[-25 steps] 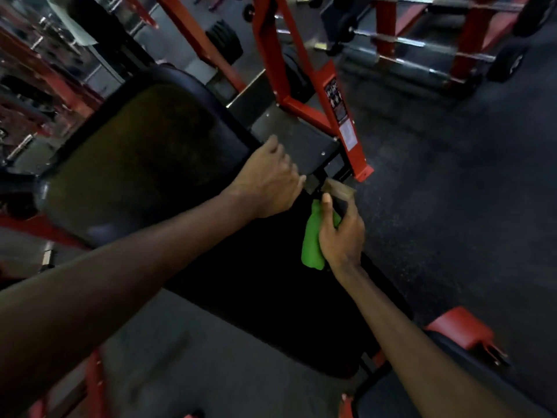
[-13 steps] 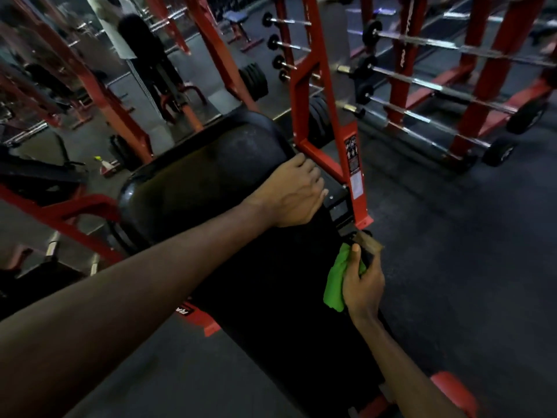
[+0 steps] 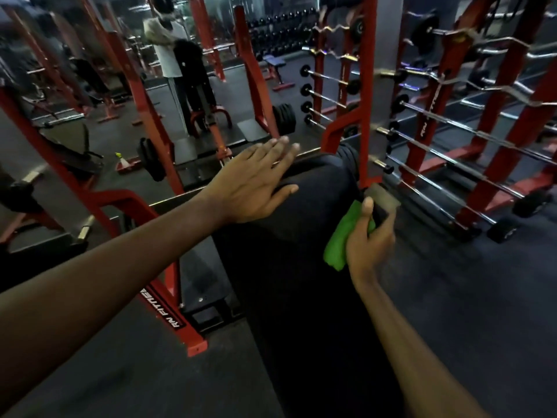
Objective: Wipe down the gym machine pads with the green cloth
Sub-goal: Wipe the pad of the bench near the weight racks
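Note:
A long black bench pad (image 3: 295, 267) runs from the middle of the view down toward me. My left hand (image 3: 256, 182) lies flat with straight fingers on the pad's far upper end. At the pad's right edge my right hand (image 3: 367, 242) grips a folded green cloth (image 3: 340, 245) together with a small dark object with a tan top (image 3: 382, 200), thumb pointing up. The cloth hangs against the pad's right side.
Red steel uprights (image 3: 364, 95) rise just behind the pad's far end. A barbell rack (image 3: 470, 140) with several bars stands on the right. A red frame base (image 3: 180, 315) sits on the floor left of the pad. A person (image 3: 177, 64) stands far back.
The camera has tilted up, showing more of the gym. My left hand went from curled over the pad's edge to lying flat with fingers straight. My right hand keeps holding the cloth.

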A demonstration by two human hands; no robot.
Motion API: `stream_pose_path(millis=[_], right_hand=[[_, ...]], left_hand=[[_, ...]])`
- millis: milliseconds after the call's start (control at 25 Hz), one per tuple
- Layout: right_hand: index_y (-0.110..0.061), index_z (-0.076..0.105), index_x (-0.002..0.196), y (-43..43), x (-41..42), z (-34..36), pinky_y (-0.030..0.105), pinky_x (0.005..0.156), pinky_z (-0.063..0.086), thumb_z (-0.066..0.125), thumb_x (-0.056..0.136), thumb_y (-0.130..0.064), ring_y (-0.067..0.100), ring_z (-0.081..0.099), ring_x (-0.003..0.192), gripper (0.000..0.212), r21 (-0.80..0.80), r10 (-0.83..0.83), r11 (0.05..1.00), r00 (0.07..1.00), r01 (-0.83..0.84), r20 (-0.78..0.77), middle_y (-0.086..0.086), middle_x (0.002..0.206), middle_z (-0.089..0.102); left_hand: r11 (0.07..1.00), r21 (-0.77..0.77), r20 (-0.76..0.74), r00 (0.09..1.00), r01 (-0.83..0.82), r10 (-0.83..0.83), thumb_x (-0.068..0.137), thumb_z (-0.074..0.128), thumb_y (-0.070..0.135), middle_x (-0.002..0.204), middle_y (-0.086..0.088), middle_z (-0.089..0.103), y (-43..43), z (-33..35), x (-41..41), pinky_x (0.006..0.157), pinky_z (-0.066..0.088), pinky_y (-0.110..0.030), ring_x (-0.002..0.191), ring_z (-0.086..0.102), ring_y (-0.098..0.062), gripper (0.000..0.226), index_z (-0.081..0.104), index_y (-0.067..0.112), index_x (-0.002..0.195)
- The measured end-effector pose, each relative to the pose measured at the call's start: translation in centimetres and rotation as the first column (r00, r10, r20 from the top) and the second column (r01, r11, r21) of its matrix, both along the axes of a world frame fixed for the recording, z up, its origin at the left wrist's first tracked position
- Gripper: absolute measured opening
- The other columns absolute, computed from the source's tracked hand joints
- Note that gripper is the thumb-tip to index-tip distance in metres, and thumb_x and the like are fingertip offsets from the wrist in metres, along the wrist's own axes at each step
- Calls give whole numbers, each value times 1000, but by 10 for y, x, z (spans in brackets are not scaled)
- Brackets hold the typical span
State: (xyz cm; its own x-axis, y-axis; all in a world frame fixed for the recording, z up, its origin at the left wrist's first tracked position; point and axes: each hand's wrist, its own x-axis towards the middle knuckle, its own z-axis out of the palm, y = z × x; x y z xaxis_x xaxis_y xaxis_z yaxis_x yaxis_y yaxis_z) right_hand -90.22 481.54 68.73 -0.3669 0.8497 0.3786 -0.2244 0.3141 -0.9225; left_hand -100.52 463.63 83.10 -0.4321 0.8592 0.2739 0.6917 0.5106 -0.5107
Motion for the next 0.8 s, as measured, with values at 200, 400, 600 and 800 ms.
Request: stream_pose_path(millis=[200, 400, 600, 800], right_hand=[[-12, 56, 130, -29, -44, 77, 23, 95, 46, 45, 99, -55, 11, 60, 115, 53, 163, -15, 986, 999, 23, -52, -3, 122, 66], [-16, 56, 132, -32, -48, 70, 32, 98, 50, 52, 92, -62, 10, 63, 113, 61, 153, -101, 983, 995, 104, -29, -3, 121, 68], [-23, 58, 126, -51, -36, 73, 42, 95, 53, 48, 93, -68, 12, 64, 113, 57, 163, -113, 980, 994, 112, -4, -3, 120, 69], [2, 56, 131, -116, -11, 60, 14, 103, 41, 62, 95, -24, 14, 56, 128, 45, 402, 146, 906, 989, -134, 1, 9, 133, 61]], left_hand=[[985, 157, 124, 991, -65, 46, 101, 14, 49, 151, -20, 46, -28, -2, -3, 116, 33, -43, 140, 43, -33, 72, 46, 3, 146], [960, 277, 144, 987, 33, -75, 101, 26, 38, 133, -17, 63, -29, -12, -9, 108, 41, -41, 127, 56, -31, 59, 61, 2, 131], [960, 279, 188, 980, 16, -71, 101, 24, 42, 122, -19, 68, -40, -13, -3, 100, 49, -45, 115, 62, -34, 62, 63, 1, 127], [921, 390, 194, 979, -14, -67, 101, 32, 55, 119, -16, 69, -82, -29, -5, 97, 50, -41, 113, 64, -31, 68, 59, 0, 131]])
